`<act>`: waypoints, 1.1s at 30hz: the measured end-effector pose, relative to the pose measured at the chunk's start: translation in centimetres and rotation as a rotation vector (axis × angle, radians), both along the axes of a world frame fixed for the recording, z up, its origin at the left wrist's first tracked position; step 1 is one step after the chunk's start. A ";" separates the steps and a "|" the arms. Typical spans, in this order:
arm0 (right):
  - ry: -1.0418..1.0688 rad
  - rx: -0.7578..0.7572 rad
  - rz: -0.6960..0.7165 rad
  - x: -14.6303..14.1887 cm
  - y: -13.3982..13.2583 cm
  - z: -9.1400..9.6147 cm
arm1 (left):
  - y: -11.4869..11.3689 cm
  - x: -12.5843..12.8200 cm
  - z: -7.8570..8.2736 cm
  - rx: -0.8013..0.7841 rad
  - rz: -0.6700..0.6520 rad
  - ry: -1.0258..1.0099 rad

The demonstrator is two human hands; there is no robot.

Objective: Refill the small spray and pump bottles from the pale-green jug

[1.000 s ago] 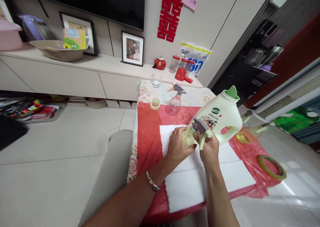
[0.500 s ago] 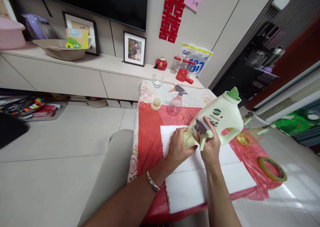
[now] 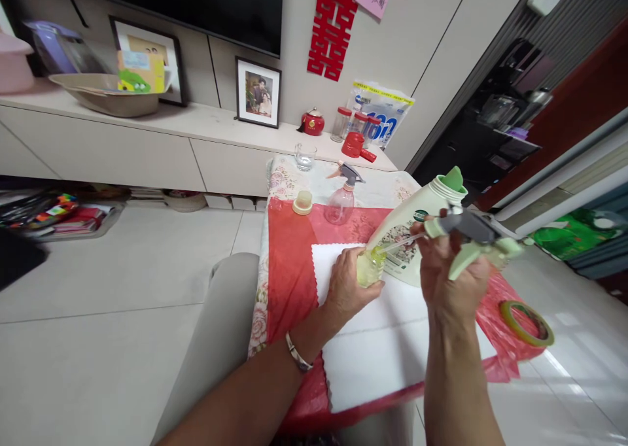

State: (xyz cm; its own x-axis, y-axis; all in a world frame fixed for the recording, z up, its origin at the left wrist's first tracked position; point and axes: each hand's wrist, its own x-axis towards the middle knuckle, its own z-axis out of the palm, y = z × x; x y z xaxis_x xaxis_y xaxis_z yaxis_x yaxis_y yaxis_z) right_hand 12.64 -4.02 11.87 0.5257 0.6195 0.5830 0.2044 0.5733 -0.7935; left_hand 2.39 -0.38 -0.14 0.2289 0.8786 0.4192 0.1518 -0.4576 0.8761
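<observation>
My left hand [image 3: 346, 282] is wrapped round a small yellow-green spray bottle [image 3: 369, 269], held above a white sheet [image 3: 373, 361]. In my right hand [image 3: 449, 276] is a grey and pale green spray head [image 3: 471, 227]. Its thin clear dip tube [image 3: 402, 242] points left, with the end at the bottle's mouth; whether the tip is still inside I cannot tell. Just behind the hands stands a large pale green jug [image 3: 405, 227], uncapped, with a green spout. A pink spray bottle [image 3: 340, 204] and a cream cap [image 3: 302, 202] are farther back on the table.
Red plastic sheeting [image 3: 289, 269] covers much of the flowered tablecloth [image 3: 279, 181]. A roll of tape [image 3: 527, 324] lies at the right edge, and a glass cup [image 3: 305, 156] stands at the back. Beyond is a low cabinet [image 3: 235, 165] with jars, photo frames and a red pot.
My right hand has lifted the spray head off the small bottle and moved right, drawing out the tube. My left hand still holds the bottle. The view has shifted slightly.
</observation>
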 end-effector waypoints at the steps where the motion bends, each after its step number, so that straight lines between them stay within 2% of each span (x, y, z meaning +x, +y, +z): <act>1: -0.006 0.031 -0.026 0.2 -0.4 0.9 | 0.0 0.0 -0.1 0.004 0.000 -0.005; 6: -0.049 0.178 -0.108 1.6 -2.8 4.7 | 0.1 -0.1 -0.1 0.009 -0.005 -0.034; 9: -0.130 0.110 -0.127 2.9 -4.4 4.7 | 0.2 -0.3 0.1 -0.015 0.023 -0.075; 11: -0.256 -0.047 -0.123 4.1 -5.5 3.4 | 0.4 -0.4 0.2 -0.014 0.049 -0.098; 13: -0.506 -0.240 -0.118 5.3 -6.3 1.4 | 0.5 -0.5 0.3 -0.007 0.074 -0.106; 16: -0.871 -0.427 -0.128 6.5 -7.1 -1.9 | 0.7 -0.6 0.3 -0.016 0.113 -0.107; 18: -0.984 -0.528 -0.083 6.7 -7.3 -3.9 | 0.9 -0.7 0.3 -0.024 0.137 -0.109; 22: -1.041 -0.656 0.042 6.3 -7.5 -6.9 | 1.0 -0.7 0.2 -0.016 0.158 -0.108; 27: -1.065 -0.714 0.123 6.1 -7.7 -9.3 | 0.9 -0.5 0.0 0.004 0.144 -0.072; 30: -1.038 -0.715 0.130 6.3 -7.9 -9.6 | 0.8 -0.4 0.1 0.001 0.149 -0.059; 33: -0.956 -0.696 0.045 7.2 -8.3 -8.6 | 0.8 -0.4 0.1 -0.011 0.151 -0.060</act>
State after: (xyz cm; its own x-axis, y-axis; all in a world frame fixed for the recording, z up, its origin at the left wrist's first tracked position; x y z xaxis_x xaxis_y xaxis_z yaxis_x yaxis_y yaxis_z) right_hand 19.81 -12.36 3.29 0.0288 0.9659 0.2573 0.8749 0.1001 -0.4738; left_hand 2.00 0.38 -0.02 0.0688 0.9056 0.4185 0.1658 -0.4240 0.8903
